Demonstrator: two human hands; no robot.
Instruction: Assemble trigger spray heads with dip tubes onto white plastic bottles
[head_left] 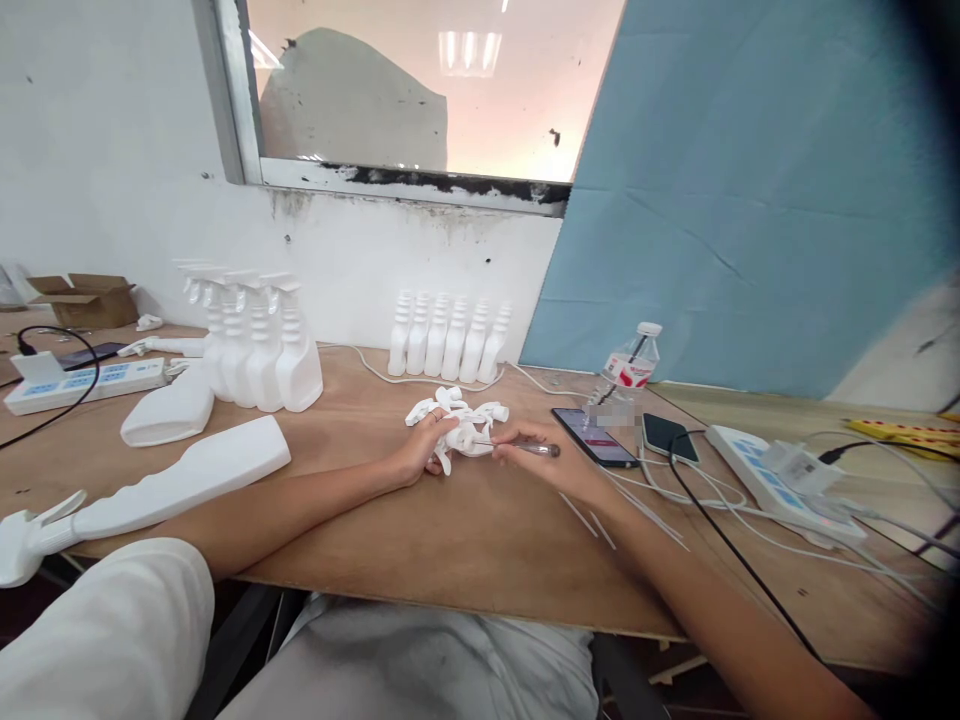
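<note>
Over the middle of the table, my left hand (pixel 421 450) is closed round a white trigger spray head (pixel 466 438), whose lever points down toward me. My right hand (pixel 529 438) grips a screwdriver (pixel 550 451) with a thin metal shaft and a brownish handle. Its shaft points left into the spray head's open end; the tip is hidden there. Just behind my hands lie several more white spray heads (pixel 450 395), partly covered by my fingers.
Several white bottles (pixel 450 335) line the wall, and bottles with spray tops (pixel 259 350) stand left. A spray bottle (pixel 180 475) lies by my left arm. On the right are a water bottle (pixel 626 375), phones (pixel 596 437), a power strip (pixel 780 485) and thin tubes (pixel 589 515).
</note>
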